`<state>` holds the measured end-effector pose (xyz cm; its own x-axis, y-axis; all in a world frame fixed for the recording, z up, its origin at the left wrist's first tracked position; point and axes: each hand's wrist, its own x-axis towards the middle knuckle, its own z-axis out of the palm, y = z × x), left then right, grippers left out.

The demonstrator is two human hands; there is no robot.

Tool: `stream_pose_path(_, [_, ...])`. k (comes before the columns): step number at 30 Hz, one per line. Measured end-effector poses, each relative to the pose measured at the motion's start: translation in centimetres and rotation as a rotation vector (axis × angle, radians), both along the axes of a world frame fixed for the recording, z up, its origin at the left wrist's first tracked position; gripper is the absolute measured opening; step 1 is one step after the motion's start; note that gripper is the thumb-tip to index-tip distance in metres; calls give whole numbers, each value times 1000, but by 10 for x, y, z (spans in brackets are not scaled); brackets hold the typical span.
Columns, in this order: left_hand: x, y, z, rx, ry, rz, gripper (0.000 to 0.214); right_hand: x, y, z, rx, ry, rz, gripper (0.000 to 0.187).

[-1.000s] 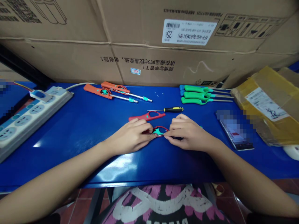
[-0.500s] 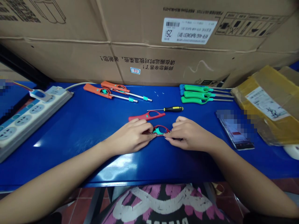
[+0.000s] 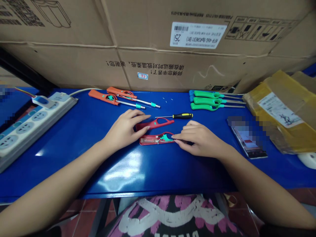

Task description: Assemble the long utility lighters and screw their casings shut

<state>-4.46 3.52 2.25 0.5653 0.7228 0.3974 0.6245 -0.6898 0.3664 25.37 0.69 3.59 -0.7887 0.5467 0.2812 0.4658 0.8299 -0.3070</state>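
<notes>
On the blue table lies an opened half of a red lighter casing [image 3: 149, 140], holding a clear tank, a wire and a green trigger [image 3: 165, 137]. My right hand [image 3: 201, 140] pinches its right end between thumb and fingers. Just behind it is the other red casing half [image 3: 160, 123], a separate cover with a loop opening. Over that cover's left end hovers or rests my left hand [image 3: 125, 130], thumb and fingers apart; whether it touches the cover I cannot tell. A black and yellow screwdriver [image 3: 182, 116] lies behind the cover.
Two orange lighters [image 3: 103, 96] lie at the back left, several green lighters [image 3: 206, 101] at the back right. A power strip [image 3: 37, 115] stands at the left. To the right are a phone [image 3: 249, 141] and a taped parcel [image 3: 278, 108]. A large carton [image 3: 148, 36] walls off the back.
My left hand has let go of the casing's left side and moved up and left to the cover, uncovering the clear tank. My right hand stays at the casing's right end.
</notes>
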Motion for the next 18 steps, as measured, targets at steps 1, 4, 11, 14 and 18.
stream_pose_path(1, [-2, 3, -2, -24, 26, 28, 38, 0, 0, -1, 24, 3, -11, 25])
stream_pose_path(4, [-7, 11, -10, -106, 60, 35, 44, 2, 1, -2, 64, -16, -35, 27])
stream_pose_path(11, [-4, 8, -7, -143, -20, 0, 35, -2, 1, -2, 79, -38, -12, 27])
stream_pose_path(14, [-2, 5, 1, -179, -40, -80, 30, -3, 1, -3, 59, -39, 7, 27])
stream_pose_path(18, [-4, 4, 7, -214, 0, -213, 31, -4, 0, -3, 16, -74, 28, 29])
